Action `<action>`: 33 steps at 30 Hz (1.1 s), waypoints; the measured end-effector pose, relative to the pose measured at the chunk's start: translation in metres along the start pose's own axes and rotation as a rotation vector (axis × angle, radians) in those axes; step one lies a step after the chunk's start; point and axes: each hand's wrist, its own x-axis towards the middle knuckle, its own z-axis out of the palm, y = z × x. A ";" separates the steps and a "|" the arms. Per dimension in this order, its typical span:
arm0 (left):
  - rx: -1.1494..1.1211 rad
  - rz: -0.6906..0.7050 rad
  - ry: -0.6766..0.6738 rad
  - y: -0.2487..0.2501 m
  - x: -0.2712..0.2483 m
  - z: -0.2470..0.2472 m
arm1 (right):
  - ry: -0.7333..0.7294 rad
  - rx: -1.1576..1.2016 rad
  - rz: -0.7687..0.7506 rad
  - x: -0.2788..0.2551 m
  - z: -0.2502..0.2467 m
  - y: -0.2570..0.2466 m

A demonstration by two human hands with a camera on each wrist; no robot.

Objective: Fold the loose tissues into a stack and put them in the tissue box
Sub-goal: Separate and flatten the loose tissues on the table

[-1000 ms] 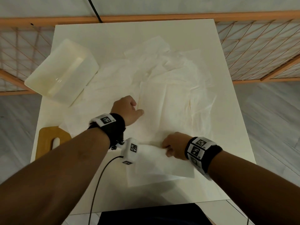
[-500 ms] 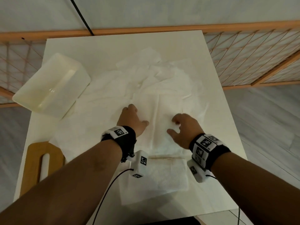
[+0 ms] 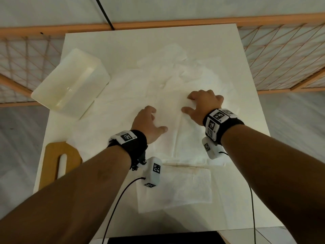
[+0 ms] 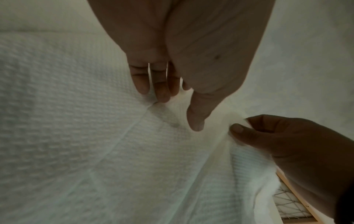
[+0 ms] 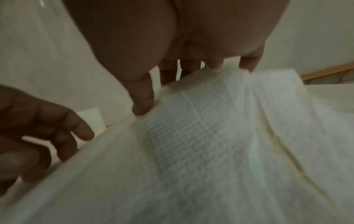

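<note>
**Thin tissue, two hands, plenty to snag**

Both hands are down on one tissue (image 3: 173,138) in the middle of the table (image 3: 123,43), with the loose pile (image 3: 175,71) spread from about 10 to 2 o'clock beyond it. The left hand (image 3: 147,122) lies with fingers nearly straight, tips pressing the sheet and curled round nothing. The right hand (image 3: 202,106) has its thumb and fingers bent onto the sheet's far right part; the left wrist view shows its thumb nipping a raised edge, so it looks to have hold of the tissue.

The folded stack (image 3: 177,187) sits at 6 o'clock, close to the near edge. The box (image 3: 70,85) stands open at 10 o'clock, well apart from the stack, and its wooden lid (image 3: 52,155) lies at 8 o'clock.

My worry is the paper itself. It is thin and overlaps its neighbours, so a pull with the right hand could drag a second sheet along, or tear where the left fingertips pin it. A lopsided lift would put the crease off-line and leave a fold that sits crooked on the stack. The wrist cables (image 3: 119,199) trail right beside the stack and could nudge it askew.
</note>
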 end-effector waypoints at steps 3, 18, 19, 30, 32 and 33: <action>-0.037 0.012 0.037 0.000 0.001 -0.001 | 0.050 0.186 0.070 0.000 -0.005 0.001; -0.286 -0.003 0.086 0.008 0.010 -0.001 | 0.229 0.364 0.060 -0.007 -0.022 0.016; -0.292 0.010 0.103 0.010 0.010 -0.002 | 0.228 0.371 0.089 -0.010 -0.024 0.016; -0.064 0.434 0.060 0.045 -0.013 -0.039 | 0.144 0.628 0.145 -0.012 -0.021 0.026; 0.047 0.460 -0.148 0.049 -0.018 -0.034 | 0.120 0.754 0.217 -0.011 -0.014 0.029; 0.115 0.453 -0.231 0.050 -0.021 -0.030 | 0.112 0.803 0.257 -0.011 -0.011 0.032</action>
